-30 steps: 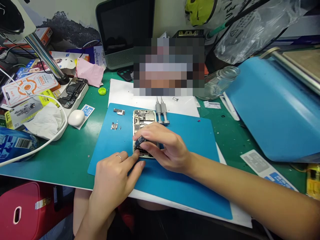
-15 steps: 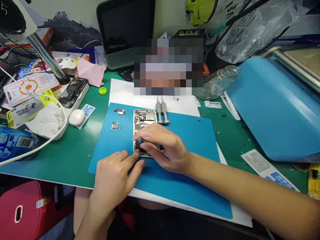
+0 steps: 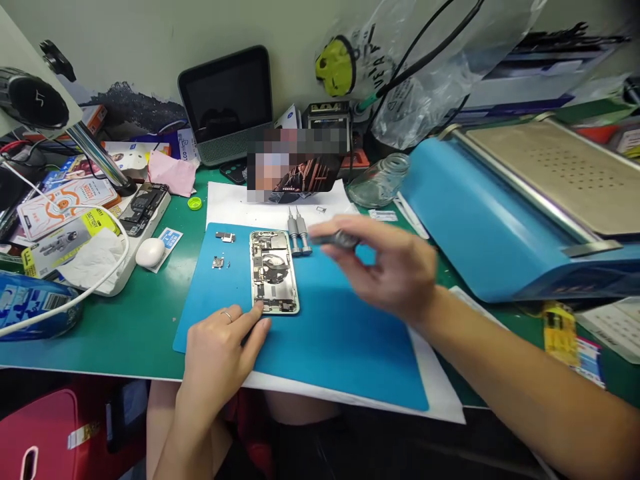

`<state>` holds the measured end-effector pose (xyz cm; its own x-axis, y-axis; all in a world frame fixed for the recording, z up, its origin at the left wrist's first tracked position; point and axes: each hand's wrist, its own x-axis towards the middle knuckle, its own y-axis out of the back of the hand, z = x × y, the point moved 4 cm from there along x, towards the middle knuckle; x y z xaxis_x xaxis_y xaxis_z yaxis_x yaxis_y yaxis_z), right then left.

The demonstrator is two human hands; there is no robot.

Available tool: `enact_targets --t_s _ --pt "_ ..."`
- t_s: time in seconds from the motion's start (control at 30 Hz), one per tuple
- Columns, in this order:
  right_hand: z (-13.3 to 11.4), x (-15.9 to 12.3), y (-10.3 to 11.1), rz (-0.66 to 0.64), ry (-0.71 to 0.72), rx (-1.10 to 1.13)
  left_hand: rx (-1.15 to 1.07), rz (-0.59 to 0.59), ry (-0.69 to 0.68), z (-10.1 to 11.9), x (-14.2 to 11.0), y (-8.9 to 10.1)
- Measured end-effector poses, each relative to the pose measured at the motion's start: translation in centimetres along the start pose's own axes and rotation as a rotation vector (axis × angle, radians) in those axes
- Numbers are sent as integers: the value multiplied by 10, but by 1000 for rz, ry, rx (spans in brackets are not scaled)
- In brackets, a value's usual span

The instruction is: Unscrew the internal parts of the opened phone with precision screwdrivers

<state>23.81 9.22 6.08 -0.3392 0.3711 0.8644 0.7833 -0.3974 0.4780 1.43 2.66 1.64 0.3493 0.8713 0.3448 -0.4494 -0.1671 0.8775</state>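
Note:
An opened smartphone (image 3: 287, 293) lies on the blue mat (image 3: 330, 360), its inner parts bare. The index fingertip of my left hand (image 3: 223, 343) rests on its lower left corner, with the thumb held apart over the mat. Up and to the right of the phone, my right hand (image 3: 385, 267) is in the air, closed around a dark screwdriver (image 3: 340, 239), which is blurred. Two grey screwdrivers (image 3: 300, 233) lie side by side at the phone's upper right. Small metal phone parts (image 3: 219, 263) sit left of the phone, below a small bracket piece (image 3: 226, 237).
Behind the mat, a phone with a lit screen (image 3: 310, 175) leans over white paper (image 3: 227, 200). A glass jar (image 3: 383, 180) lies to the right, near a large blue machine (image 3: 465, 233). At left are a white earbud case (image 3: 150, 253), a white cable (image 3: 107, 267) and a lamp pole (image 3: 97, 153).
My right hand has lifted off the phone and moved up and right with the screwdriver, uncovering the phone's inside. My left finger stays on its corner. The view has shifted to the right.

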Motion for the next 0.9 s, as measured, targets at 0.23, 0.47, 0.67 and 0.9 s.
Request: enact_targets --t_s 0.23,0.47,0.67,0.9 --pt "61 -11 16 -128 -191 -103 16 8 6 0 0 2" --pt "56 -15 -5 -416 -170 -140 2 -5 16 1 1 2" --pt "55 -15 -6 -374 -204 -152 18 -2 8 1 2 3" --pt "60 -20 -13 -490 -315 -133 21 5 5 0 1 2"
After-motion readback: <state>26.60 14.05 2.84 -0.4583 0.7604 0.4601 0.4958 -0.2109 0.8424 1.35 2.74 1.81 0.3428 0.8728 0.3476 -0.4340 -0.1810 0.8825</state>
